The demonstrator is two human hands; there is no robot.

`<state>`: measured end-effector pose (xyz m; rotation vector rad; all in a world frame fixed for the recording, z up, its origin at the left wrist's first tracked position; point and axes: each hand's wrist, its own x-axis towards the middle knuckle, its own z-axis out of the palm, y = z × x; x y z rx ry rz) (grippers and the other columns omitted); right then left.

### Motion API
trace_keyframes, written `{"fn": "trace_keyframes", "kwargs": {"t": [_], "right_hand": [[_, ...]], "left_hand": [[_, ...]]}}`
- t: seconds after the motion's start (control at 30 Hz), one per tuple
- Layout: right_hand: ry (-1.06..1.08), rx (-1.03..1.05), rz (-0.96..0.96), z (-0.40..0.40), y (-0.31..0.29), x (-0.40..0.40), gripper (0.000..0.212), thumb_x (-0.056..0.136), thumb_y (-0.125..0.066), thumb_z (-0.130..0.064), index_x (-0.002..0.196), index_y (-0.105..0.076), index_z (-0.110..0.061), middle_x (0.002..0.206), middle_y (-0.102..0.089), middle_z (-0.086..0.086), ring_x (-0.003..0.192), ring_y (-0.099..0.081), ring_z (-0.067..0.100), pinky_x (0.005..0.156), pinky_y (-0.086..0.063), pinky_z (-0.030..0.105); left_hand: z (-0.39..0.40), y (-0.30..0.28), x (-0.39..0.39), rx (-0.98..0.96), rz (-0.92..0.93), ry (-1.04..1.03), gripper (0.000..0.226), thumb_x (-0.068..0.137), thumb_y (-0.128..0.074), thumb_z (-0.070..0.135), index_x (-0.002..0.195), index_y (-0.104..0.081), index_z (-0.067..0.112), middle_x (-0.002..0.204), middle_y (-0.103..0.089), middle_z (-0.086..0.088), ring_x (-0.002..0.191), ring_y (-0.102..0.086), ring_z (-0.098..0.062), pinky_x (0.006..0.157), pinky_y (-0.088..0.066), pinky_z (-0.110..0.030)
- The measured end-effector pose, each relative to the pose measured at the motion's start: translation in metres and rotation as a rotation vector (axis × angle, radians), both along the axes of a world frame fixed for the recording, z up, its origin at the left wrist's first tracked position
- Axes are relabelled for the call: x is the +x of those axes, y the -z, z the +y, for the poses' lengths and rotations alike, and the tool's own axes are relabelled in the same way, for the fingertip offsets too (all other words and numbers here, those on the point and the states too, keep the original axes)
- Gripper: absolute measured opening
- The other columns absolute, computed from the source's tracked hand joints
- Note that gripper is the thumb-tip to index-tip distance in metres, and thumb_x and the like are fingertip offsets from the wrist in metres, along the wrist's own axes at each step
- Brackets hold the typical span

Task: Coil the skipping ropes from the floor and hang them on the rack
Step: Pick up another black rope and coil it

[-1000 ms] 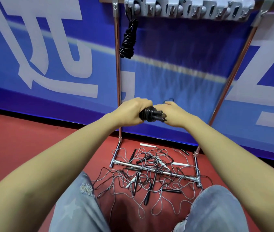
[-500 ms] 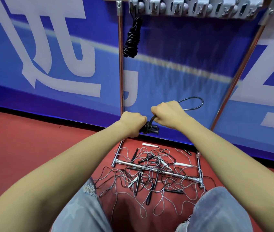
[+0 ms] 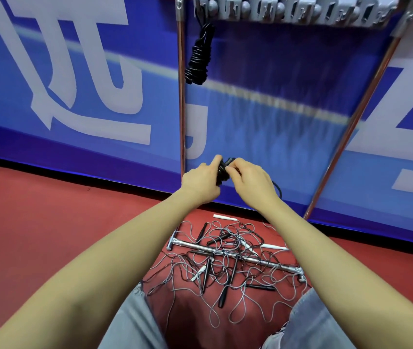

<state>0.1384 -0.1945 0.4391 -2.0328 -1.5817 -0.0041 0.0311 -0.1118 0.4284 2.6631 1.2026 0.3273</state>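
**What we are wearing**

We are wearing light grey-blue jeans, showing at the bottom of the frame, frayed at the left knee. Our forearms are going bare, no sleeves reaching the left hand or right hand.

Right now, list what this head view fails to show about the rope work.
- Black rope bundle: mostly covered by the left hand and right hand; its wrap count is unreadable.
- Rack hooks: cut by the top edge and blurred.
- Hung coil: its hook attachment is unclear.
- Floor ropes: tangled and partly behind the forearms; uncountable.
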Motion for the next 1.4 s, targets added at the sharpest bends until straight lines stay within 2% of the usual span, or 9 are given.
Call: {"fn": "trace_keyframes", "kwargs": {"t": [0.2,0.4,0.5,0.6,0.8,1.0,1.1,1.27,1.4], "right_hand": [[0.128,0.299,0.64,0.005,-0.004,-0.005,0.021,0.085,-0.069,-0.03,0.079,-0.063,-0.012,0.076,-0.068,-0.001,0.077,-0.064,0.017,0.073,-0.051,0.034],[0.001,0.254,1.004,0.007,-0.018,-0.002,0.022,0.088,-0.066,-0.022,0.108,-0.061,-0.013,0.088,-0.063,-0.002,0.079,-0.06,0.002,0.077,-0.047,0.016],[-0.062,0.318,1.034,0.005,-0.024,-0.001,0.017,0.09,-0.061,-0.008,0.104,-0.067,-0.001,0.075,-0.062,-0.006,0.06,-0.055,-0.01,0.065,-0.042,0.005],[-0.007,0.353,1.063,0.006,-0.024,0.004,0.016,0.087,-0.065,-0.01,0.1,-0.069,0.0,0.077,-0.064,-0.004,0.06,-0.056,-0.009,0.062,-0.043,0.005],[0.042,0.384,1.045,0.011,-0.024,0.002,0.01,0.082,-0.072,-0.008,0.092,-0.07,-0.006,0.074,-0.065,-0.005,0.059,-0.057,-0.009,0.062,-0.043,0.004],[-0.058,0.293,0.9,0.008,-0.015,0.005,0.027,0.089,-0.063,-0.005,0.116,-0.065,-0.004,0.102,-0.065,0.003,0.075,-0.058,-0.009,0.068,-0.043,0.005],[-0.112,0.247,0.758,0.005,-0.013,0.006,0.024,0.092,-0.059,-0.007,0.114,-0.067,-0.006,0.102,-0.065,0.003,0.077,-0.057,-0.009,0.071,-0.041,0.004],[-0.058,0.381,0.896,0.004,-0.017,0.002,0.007,0.083,-0.071,-0.008,0.09,-0.071,-0.006,0.082,-0.07,0.0,0.07,-0.061,-0.004,0.066,-0.043,0.008],[-0.065,0.405,1.073,0.003,-0.016,0.0,0.009,0.083,-0.07,-0.006,0.082,-0.063,-0.011,0.084,-0.069,0.0,0.075,-0.063,0.002,0.068,-0.047,0.011]], "left_hand": [[-0.007,-0.003,0.007,-0.198,-0.491,-0.047,0.049,0.077,-0.056,0.008,0.12,-0.035,0.02,0.088,-0.056,0.003,0.073,-0.056,-0.023,0.056,-0.041,-0.03],[-0.012,-0.014,0.006,-0.426,-0.754,0.049,0.049,0.075,-0.056,-0.003,0.112,-0.037,0.02,0.076,-0.055,0.006,0.056,-0.052,-0.009,0.049,-0.042,-0.02],[-0.012,-0.014,0.01,-0.419,-0.756,0.012,0.053,0.074,-0.061,0.002,0.114,-0.031,0.02,0.104,-0.043,-0.001,0.081,-0.052,-0.02,0.065,-0.049,-0.031],[-0.009,-0.011,0.012,-0.284,-0.651,-0.015,0.063,0.078,-0.069,0.018,0.126,-0.028,0.016,0.117,-0.029,0.001,0.108,-0.038,-0.024,0.088,-0.042,-0.039],[-0.019,-0.012,0.014,-0.015,-0.56,-0.012,0.063,0.085,-0.054,0.01,0.14,-0.027,0.023,0.112,-0.044,-0.009,0.093,-0.051,-0.034,0.072,-0.049,-0.048],[-0.015,-0.013,0.013,0.022,-0.514,-0.121,0.057,0.082,-0.048,0.003,0.134,-0.033,0.02,0.111,-0.05,-0.007,0.092,-0.049,-0.034,0.073,-0.046,-0.046],[-0.009,-0.013,0.009,-0.068,-0.589,-0.113,0.045,0.083,-0.051,0.004,0.123,-0.037,0.02,0.098,-0.058,-0.001,0.085,-0.055,-0.026,0.065,-0.048,-0.039],[-0.017,-0.017,0.009,-0.459,-0.836,-0.038,0.047,0.079,-0.055,-0.004,0.118,-0.038,0.016,0.076,-0.051,0.0,0.058,-0.048,-0.012,0.046,-0.04,-0.014],[-0.016,-0.019,0.014,-0.513,-0.836,-0.027,0.051,0.073,-0.064,0.013,0.115,-0.039,0.028,0.103,-0.035,0.0,0.095,-0.054,-0.026,0.08,-0.053,-0.032]]}}
